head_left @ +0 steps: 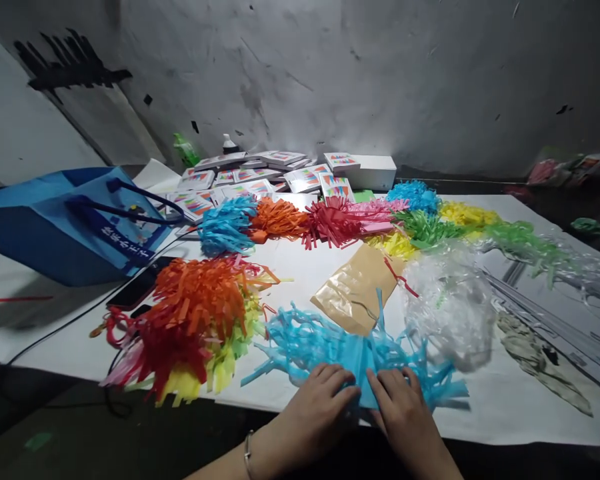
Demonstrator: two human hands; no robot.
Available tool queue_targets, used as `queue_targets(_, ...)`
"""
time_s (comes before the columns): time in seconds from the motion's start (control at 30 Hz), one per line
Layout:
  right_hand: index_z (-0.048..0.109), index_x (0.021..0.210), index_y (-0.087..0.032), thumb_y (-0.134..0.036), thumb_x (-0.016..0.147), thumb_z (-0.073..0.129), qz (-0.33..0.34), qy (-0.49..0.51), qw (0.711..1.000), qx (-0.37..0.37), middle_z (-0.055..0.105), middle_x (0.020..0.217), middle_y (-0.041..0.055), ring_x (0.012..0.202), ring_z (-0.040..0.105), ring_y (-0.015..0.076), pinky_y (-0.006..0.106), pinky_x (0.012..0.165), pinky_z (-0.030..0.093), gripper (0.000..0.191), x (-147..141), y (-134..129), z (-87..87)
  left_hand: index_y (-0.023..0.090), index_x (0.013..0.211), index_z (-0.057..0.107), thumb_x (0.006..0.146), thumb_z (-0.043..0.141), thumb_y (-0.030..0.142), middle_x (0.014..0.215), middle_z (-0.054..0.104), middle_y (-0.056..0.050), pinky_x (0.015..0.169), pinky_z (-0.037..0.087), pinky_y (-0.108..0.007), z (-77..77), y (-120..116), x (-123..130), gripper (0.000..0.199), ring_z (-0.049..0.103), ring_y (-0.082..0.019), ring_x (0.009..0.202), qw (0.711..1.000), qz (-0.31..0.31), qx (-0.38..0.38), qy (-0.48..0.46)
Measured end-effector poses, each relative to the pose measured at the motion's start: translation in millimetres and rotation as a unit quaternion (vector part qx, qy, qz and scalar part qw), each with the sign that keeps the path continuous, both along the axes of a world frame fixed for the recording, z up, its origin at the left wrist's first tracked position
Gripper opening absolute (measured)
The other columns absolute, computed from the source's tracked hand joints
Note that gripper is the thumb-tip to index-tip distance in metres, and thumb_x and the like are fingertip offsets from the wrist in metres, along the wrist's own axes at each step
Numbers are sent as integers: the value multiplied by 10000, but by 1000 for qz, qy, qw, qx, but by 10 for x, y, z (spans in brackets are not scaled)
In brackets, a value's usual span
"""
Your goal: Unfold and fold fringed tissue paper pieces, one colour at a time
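A blue fringed tissue paper (353, 353) lies spread at the front edge of the table, its cut strips fanning out left and right. On the left part of its plain middle band rests my left hand (317, 407), fingers bent and pressed together on the paper. My right hand (403, 407) holds the band's right side, its fingers closed on the paper. A small gap separates the two hands. Just behind the blue paper is a brown envelope (357, 287). Left of it sits a pile of orange, red and yellow fringed paper (197, 307).
A blue bag (55, 220) and a phone (133, 287) are at the left. Small boxes (255, 175) and a row of coloured tassels (330, 220) lie farther back. Crumpled clear plastic (447, 300) and a glove (535, 357) lie to the right.
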State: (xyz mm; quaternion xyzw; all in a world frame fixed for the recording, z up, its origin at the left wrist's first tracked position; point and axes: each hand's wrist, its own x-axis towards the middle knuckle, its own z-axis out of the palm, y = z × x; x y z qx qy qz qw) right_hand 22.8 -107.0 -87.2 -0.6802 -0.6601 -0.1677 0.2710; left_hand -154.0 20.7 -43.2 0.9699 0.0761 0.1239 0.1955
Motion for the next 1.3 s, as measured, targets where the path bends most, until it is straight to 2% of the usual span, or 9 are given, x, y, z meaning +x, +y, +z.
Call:
queue_targets(0.07, 666, 1182, -184, -329, 1047, 351, -4, 4, 1000, -7, 697, 948, 56, 876, 610, 228, 444, 965, 340, 372, 6, -56, 42, 201, 1141, 599, 824, 664, 90, 1135, 667, -90, 922, 495, -435, -157, -30, 32, 342, 582, -272, 1051, 999, 30, 5, -13)
queue_targets(0.17, 679, 1160, -189, -272, 1048, 367, 11, -10, 1000, -7, 704, 978, 60, 919, 619, 223, 439, 999, 320, 342, 38, -141, 129, 201, 1082, 622, 837, 603, 6, 1120, 675, -75, 933, 490, -405, -228, 90, -28, 314, 577, -250, 1064, 998, 45, -10, -44)
queue_targets(0.3, 687, 1121, -214, -250, 1025, 463, 42, 25, 999, -13, 698, 971, 29, 907, 625, 192, 400, 1000, 311, 247, 87, -201, 227, 213, 1053, 649, 866, 561, -7, 1094, 690, -66, 906, 491, -383, -153, 181, -119, 301, 588, -234, 1043, 997, 49, -20, -59)
queue_targets(0.47, 688, 1025, -242, -230, 1010, 473, 24, 145, 989, -32, 667, 946, 2, 862, 595, 170, 357, 913, 325, 216, 48, -196, 231, 216, 1069, 661, 892, 687, 229, 1106, 683, -70, 922, 479, -420, -46, 116, -117, 180, 585, -259, 1051, 996, 60, -59, -30)
queue_targets(0.57, 678, 955, -241, -198, 993, 483, 26, 179, 982, -52, 657, 916, -10, 825, 575, 168, 360, 883, 313, 204, 12, -191, 236, 210, 1021, 672, 890, 699, 276, 1086, 686, -64, 904, 470, -417, 3, 87, -94, 149, 583, -260, 1027, 995, 72, -64, -17)
queue_targets(0.73, 677, 950, -257, -264, 1026, 441, 30, 181, 981, -64, 656, 894, -21, 809, 572, 168, 371, 880, 292, 248, 11, -203, 300, 208, 963, 679, 912, 647, 192, 1041, 682, -47, 881, 448, -412, 20, 63, -50, 62, 580, -251, 1005, 995, 83, -59, -5)
queue_targets(0.9, 695, 958, -254, -366, 1037, 450, 9, 170, 985, -18, 665, 889, -2, 844, 589, 179, 376, 901, 298, 281, -10, -230, 354, 204, 953, 670, 904, 629, 119, 1036, 686, -45, 849, 432, -408, -34, 52, -38, 106, 580, -252, 987, 995, 88, -51, -19)
queue_targets(1.1, 686, 945, -240, -312, 1022, 487, 36, 140, 989, -7, 669, 866, -1, 835, 582, 182, 386, 910, 295, 225, -65, -221, 357, 207, 992, 661, 880, 681, 162, 1073, 673, -56, 889, 434, -435, -16, 60, -55, 122, 564, -268, 1018, 995, 80, -59, 0)
queue_targets(1.3, 652, 941, -234, -211, 1019, 456, 60, 176, 981, -59, 654, 869, -11, 819, 575, 169, 353, 876, 289, 212, -27, -220, 334, 213, 1047, 641, 882, 695, 192, 1117, 664, -59, 906, 446, -446, 12, 57, -72, 175, 560, -275, 1050, 995, 72, -61, 11)
